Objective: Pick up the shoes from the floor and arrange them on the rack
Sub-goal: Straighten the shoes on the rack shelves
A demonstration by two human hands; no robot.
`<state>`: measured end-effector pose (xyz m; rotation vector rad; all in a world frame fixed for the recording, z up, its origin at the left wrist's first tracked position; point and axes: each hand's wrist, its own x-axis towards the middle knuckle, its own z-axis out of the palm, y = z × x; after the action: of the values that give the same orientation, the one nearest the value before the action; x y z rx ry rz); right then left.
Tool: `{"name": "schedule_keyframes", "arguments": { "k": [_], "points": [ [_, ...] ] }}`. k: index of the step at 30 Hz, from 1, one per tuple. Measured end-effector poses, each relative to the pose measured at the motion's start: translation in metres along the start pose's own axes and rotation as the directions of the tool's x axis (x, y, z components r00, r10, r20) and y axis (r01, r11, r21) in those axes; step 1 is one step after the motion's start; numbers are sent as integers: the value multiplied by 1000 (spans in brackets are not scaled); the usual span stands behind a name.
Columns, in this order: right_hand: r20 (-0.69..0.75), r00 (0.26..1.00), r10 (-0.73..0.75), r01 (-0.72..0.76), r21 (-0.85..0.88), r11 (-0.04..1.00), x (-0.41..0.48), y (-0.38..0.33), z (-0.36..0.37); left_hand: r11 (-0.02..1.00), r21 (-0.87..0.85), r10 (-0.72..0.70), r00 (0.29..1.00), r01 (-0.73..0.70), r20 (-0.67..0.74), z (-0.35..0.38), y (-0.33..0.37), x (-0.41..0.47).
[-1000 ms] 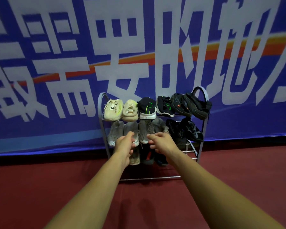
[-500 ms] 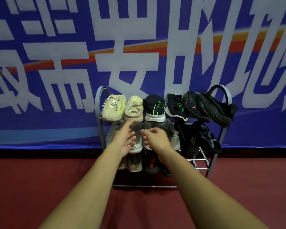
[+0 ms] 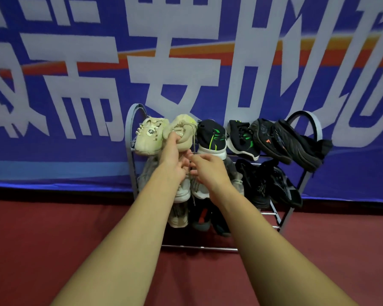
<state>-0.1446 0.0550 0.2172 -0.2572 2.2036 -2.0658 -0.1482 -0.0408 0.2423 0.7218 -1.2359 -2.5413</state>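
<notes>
A grey metal shoe rack point(image 3: 314, 122) stands against the banner, with shoes on its shelves. On the top shelf are two beige shoes, a black-and-green pair point(image 3: 210, 135) and dark shoes with orange marks point(image 3: 268, 140). My left hand point(image 3: 173, 164) reaches up and grips the front of the second beige shoe point(image 3: 184, 128), which sits tilted with a lace hanging down. The first beige shoe point(image 3: 148, 138) lies beside it. My right hand point(image 3: 210, 171) hovers in front of the grey shoes point(image 3: 198, 189) on the middle shelf, fingers loosely curled and holding nothing.
Black shoes point(image 3: 263, 184) fill the right of the middle shelf, and several shoes point(image 3: 199, 219) sit lower down. A blue banner point(image 3: 75, 89) hangs right behind the rack. Red floor point(image 3: 53, 239) spreads on both sides and in front.
My left hand has risen from the middle shelf to the top shelf and taken hold of the second beige shoe, which now tilts. The right hand has stayed near the middle shelf.
</notes>
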Motion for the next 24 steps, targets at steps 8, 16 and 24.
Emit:
{"name": "schedule_keyframes", "arguments": {
  "k": [8,16,24],
  "points": [
    [-1,999,40,-38,300,953,-23,-37,-25,992,-7,124,988,-124,89,-24,39,-39],
    [-40,959,282,-189,650,736,-29,-45,-64,998,-57,4,984,6,176,-53,39,-34],
    [-56,963,262,-175,611,772,-20,-37,-74,993,-108,-26,986,45,167,-54,46,-22]
  ]
}}
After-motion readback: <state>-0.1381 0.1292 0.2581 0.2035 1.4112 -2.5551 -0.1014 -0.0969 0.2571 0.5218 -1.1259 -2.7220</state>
